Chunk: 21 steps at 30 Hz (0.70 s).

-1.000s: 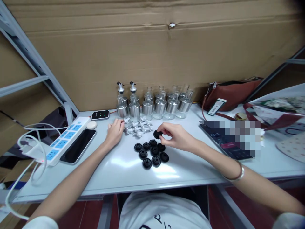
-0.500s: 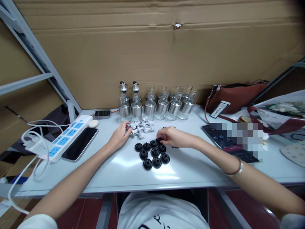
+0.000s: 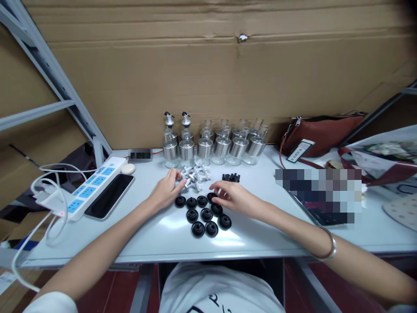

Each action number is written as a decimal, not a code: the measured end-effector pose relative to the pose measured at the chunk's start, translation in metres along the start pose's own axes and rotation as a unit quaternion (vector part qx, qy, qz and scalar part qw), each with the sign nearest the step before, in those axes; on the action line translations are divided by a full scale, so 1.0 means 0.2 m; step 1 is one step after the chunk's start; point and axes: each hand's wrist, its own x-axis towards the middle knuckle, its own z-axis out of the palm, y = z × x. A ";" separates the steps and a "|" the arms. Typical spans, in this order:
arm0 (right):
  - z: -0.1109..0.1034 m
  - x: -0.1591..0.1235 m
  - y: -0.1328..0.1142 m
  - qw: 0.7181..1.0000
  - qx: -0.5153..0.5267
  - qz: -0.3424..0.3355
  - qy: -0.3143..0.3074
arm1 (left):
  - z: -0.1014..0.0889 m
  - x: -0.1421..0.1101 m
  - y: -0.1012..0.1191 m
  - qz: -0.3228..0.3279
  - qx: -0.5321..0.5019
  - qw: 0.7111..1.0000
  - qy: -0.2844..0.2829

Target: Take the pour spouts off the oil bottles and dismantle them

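My left hand [image 3: 167, 189] rests on the table at the left edge of a pile of silver pour spouts [image 3: 194, 177]. Its thumb and fingers are apart, with the thumb against or just beside the spouts. Over the black rubber stoppers [image 3: 206, 214], my right hand [image 3: 235, 196] has its fingers spread around the stopper at the far right corner of the group, which it partly hides. Whether the fingertips touch that stopper I cannot tell. Small black pieces [image 3: 231, 177] lie in a cluster just beyond my right hand.
Glass bottles with steel bands [image 3: 205, 148] stand in two rows at the back; two carry spouts. A power strip [image 3: 94, 184] and phone [image 3: 110, 196] lie left. On the right are a brown bag [image 3: 325, 134] and a partly blurred dark device [image 3: 325, 217]. Cardboard [image 3: 208, 78] stands behind.
Several black stoppers have shifted left and toward me. My right hand has moved slightly left and its fingers have opened from a stopper. My left thumb has spread toward the spouts.
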 end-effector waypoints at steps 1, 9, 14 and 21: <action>-0.01 -0.01 -0.01 1.000 -0.003 -0.002 0.004 | -0.03 -0.01 0.00 0.011 0.001 1.000 -0.020; 0.00 -0.15 -0.03 0.998 -0.004 -0.019 -0.053 | -0.21 -0.03 -0.01 0.016 -0.115 0.944 -0.307; 0.09 -0.18 -0.03 0.994 -0.099 -0.047 0.002 | -0.20 -0.02 -0.01 0.021 -0.124 0.932 -0.341; 0.16 -0.11 -0.13 0.996 -0.074 -0.052 -0.025 | -0.09 -0.06 0.07 0.049 -0.060 0.956 -0.283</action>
